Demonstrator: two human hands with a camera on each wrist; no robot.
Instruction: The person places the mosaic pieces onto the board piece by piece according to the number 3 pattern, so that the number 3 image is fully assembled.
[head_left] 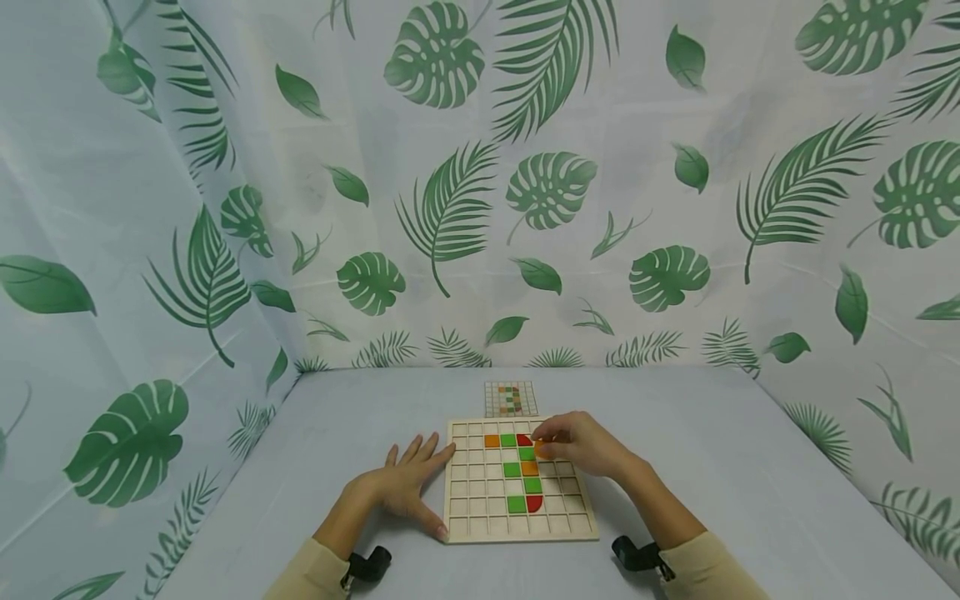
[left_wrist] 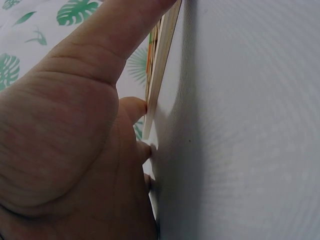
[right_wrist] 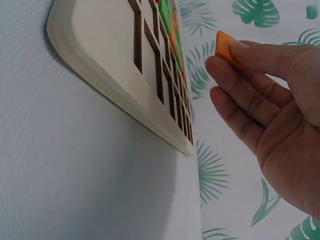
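A wooden grid board (head_left: 491,527) lies flat on the table with green, orange and red tiles set in several of its cells. My right hand (head_left: 588,444) pinches an orange tile (right_wrist: 226,49) between thumb and fingertips, over the upper right part of the grid beside a red rounded tile (head_left: 524,440). In the right wrist view that tile stands off the board's surface. My left hand (head_left: 405,482) rests with spread fingers along the board's left side, its thumb at the near left corner and its index finger at the left edge.
A small printed card (head_left: 511,399) with a coloured grid pattern lies just beyond the board's far edge. The pale table (head_left: 360,417) meets a leaf-patterned curtain (head_left: 465,325) at the back and sides.
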